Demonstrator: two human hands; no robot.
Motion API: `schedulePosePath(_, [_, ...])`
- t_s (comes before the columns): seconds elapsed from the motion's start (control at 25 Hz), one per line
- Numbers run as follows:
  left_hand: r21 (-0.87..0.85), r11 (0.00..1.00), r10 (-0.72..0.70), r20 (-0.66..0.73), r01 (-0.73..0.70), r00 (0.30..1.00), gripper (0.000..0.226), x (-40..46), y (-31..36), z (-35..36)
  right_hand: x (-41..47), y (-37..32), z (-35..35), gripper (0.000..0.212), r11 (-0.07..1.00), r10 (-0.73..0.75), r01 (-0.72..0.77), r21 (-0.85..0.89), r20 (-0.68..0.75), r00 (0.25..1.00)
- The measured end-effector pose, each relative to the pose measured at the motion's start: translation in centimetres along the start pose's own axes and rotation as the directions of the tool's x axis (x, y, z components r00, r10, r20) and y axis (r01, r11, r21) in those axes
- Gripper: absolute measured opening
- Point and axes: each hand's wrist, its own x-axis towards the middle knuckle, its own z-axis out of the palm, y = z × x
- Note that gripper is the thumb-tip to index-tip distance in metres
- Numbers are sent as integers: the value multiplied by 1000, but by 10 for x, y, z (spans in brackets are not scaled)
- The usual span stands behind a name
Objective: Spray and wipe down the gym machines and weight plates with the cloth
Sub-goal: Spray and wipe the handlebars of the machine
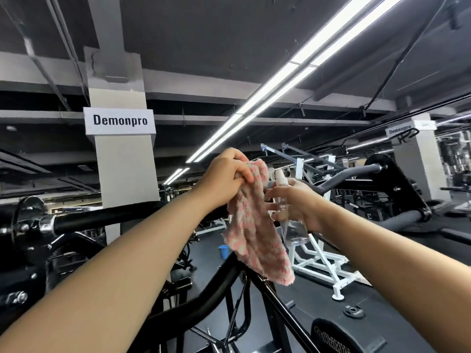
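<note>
1. Pink-and-white fluffy cloth (254,225) hangs from the left hand (226,174), whose fingers are curled tight over its top and seem to press it onto the black upper bar (114,217) of the machine. The loose tail drops down to the curved black frame tube (204,301) below.
2. The right hand (295,202) holds a clear spray bottle (286,215) upright just beside the cloth, fingers wrapped round its body. Whether a finger sits on the pump I cannot tell.
3. What could go wrong, as I judge it: the bottle looks smooth and possibly wet, so it may slide in the grip. A spray fired this near the cloth might soak the fabric, not the bar. The dangling tail could snag where the frame tubes meet.
4. The two hands are nearly touching, so a sideways wipe to the right would bump the bottle. To the left, the bar runs free up to the chrome collar (43,222).
5. Beyond the hands there is open floor, with a white machine frame (318,263), a blue cup (224,250) and a small weight plate (353,312) lying well apart.
</note>
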Motion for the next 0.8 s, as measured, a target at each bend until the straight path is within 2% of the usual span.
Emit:
schedulePosePath(0.04, [-13, 999, 33, -20, -33, 999, 15, 2, 1, -1, -2, 2, 3, 14, 1000, 23, -23, 9, 43, 999])
schedulePosePath(0.12, [-21, 996, 82, -27, -83, 996, 12, 7, -3, 0, -2, 9, 7, 13, 999, 31, -30, -28, 33, 999])
schedulePosePath(0.32, [149, 981, 112, 92, -125, 989, 9, 26, -29, -6, 26, -1, -3, 23, 988, -140, 119, -99, -247, 959])
schedulePosePath(0.44, [96, 986, -143, 80, 136, 986, 12, 48, -44, -7, 66, -25, -10, 28, 975, -218, 200, -95, -255, 942])
schedulePosePath(0.48, [151, 965, -227, 79, 213, 971, 25, 57, -50, -1, 81, -33, -11, 27, 969, -236, 209, -132, -246, 940])
schedulePosePath(0.56, [443, 848, -400, 173, 292, 900, 51, 66, -56, 18, 110, -42, -15, 22, 946, -249, 189, -264, -217, 944])
schedulePosePath(0.6, [516, 804, -448, 204, 293, 870, 49, 67, -56, 27, 122, -42, -21, 20, 920, -257, 172, -353, -208, 944])
schedulePosePath(0.64, [509, 815, -446, 248, 276, 860, 41, 67, -53, 37, 131, -40, -30, 19, 890, -266, 157, -428, -207, 941])
schedulePosePath(0.68, [424, 862, -419, 281, 279, 864, 40, 65, -52, 47, 135, -36, -40, 20, 865, -277, 142, -481, -221, 935])
schedulePosePath(0.72, [336, 896, -405, 347, 291, 846, 55, 64, -52, 58, 136, -31, -54, 19, 855, -281, 128, -503, -240, 929])
schedulePosePath(0.76, [335, 898, -415, 424, 286, 805, 73, 60, -49, 68, 137, -24, -68, 16, 855, -283, 119, -505, -263, 922])
schedulePosePath(0.8, [427, 876, -428, 473, 225, 770, 83, 52, -47, 79, 136, -16, -83, 14, 857, -291, 115, -503, -287, 913])
